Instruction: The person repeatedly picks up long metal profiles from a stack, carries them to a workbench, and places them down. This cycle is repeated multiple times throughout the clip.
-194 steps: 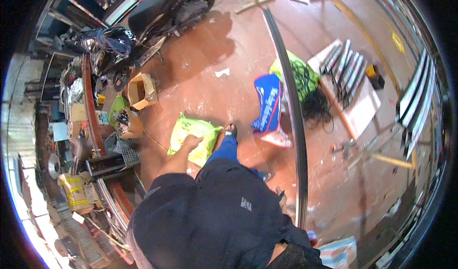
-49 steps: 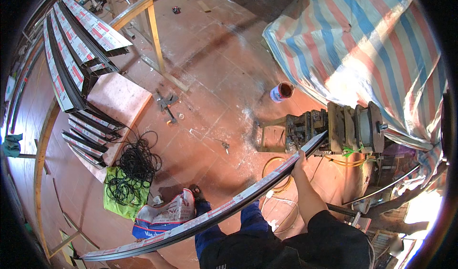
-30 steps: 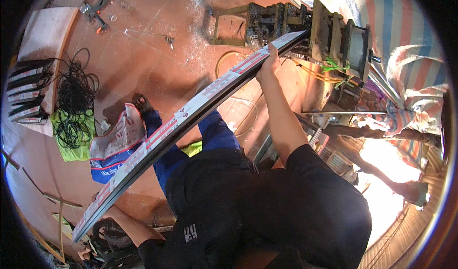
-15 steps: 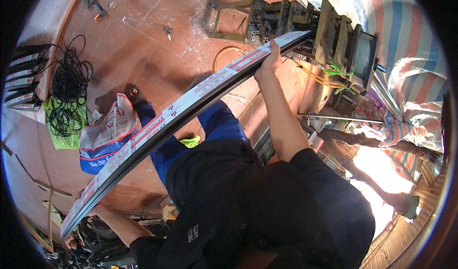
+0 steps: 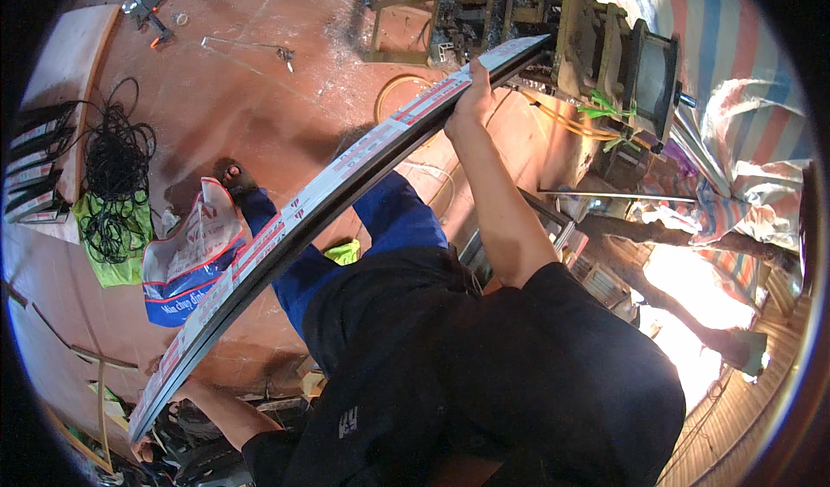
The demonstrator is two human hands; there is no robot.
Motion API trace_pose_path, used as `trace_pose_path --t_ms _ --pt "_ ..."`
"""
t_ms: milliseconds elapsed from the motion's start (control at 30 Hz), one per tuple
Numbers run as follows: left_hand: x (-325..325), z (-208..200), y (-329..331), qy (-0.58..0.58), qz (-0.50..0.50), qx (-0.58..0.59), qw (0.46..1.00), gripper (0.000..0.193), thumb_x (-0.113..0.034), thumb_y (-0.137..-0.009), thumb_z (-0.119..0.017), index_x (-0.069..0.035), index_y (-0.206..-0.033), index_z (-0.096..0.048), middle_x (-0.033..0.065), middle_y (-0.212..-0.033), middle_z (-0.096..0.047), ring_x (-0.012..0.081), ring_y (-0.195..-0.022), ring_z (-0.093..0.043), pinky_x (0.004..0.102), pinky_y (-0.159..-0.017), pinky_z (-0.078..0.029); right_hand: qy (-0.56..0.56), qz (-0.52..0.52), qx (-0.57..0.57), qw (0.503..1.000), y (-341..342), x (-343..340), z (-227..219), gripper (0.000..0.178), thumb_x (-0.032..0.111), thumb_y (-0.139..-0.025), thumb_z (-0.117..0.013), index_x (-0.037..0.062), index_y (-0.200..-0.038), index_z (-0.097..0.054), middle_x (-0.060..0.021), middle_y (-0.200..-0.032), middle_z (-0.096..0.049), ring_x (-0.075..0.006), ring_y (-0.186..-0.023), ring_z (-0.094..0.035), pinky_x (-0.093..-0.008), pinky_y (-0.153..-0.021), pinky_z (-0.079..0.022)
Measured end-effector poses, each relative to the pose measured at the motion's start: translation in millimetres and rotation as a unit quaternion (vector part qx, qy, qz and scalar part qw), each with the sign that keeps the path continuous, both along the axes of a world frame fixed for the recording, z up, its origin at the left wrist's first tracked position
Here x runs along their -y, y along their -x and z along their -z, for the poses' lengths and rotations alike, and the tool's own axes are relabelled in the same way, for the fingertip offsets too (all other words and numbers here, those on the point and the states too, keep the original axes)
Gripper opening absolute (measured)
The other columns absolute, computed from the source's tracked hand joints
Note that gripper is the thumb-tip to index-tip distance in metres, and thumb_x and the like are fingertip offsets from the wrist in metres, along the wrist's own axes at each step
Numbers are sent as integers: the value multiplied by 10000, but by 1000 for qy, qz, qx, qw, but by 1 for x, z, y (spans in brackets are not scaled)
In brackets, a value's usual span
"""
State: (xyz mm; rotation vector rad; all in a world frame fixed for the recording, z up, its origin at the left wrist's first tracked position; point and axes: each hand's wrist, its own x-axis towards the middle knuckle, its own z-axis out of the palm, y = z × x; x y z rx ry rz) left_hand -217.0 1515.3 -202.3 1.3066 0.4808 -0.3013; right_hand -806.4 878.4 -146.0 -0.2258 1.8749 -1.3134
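Note:
A long metal-look profile bar (image 5: 285, 219), dark along its near side and covered with white-and-red printed film, slants across me from lower left to upper right. My right hand (image 5: 471, 107) is closed around it near the far end, thumb over the top. Toward the near-left end, my left hand (image 5: 180, 389) grips the bar from below; most of its fingers are hidden behind the profile. The bar's far tip is close to a dark wooden stand (image 5: 575, 42); whether they touch I cannot tell.
On the tiled floor lie a clamp-like tool (image 5: 149, 13), a tangle of black cord (image 5: 117, 154) on a lime-green cloth (image 5: 112, 258), and a white-and-blue printed bag (image 5: 186, 262). Film-wrapped profile ends (image 5: 35, 171) sit at far left. A striped tarp (image 5: 726, 63) hangs at right.
The bar's far end has shifted slightly left and upward in the picture, and its near end slightly right and down. Both hands keep their hold. The whole view has moved a little too.

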Motion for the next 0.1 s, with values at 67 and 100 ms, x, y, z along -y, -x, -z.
trace_pose_path --t_ms 67,100 --pt "-2 3 -2 -196 29 -24 980 868 -742 -802 -529 18 -1213 -607 216 -1212 -605 381 -1164 -586 621 -1071 -459 25 -5 13 1000 4 2 7 299 353 -900 -728 90 -988 -615 -53 -827 -577 -226 -736 -602 -433 -711 -539" --pt "-5 -14 -10 -192 72 -35 978 868 -742 -802 -529 18 -1213 -607 216 -1212 -605 381 -1164 -586 621 -1071 -459 35 -7 11 999 6 2 9 292 354 -904 -723 96 -983 -611 -52 -822 -575 -224 -733 -601 -431 -707 -537"
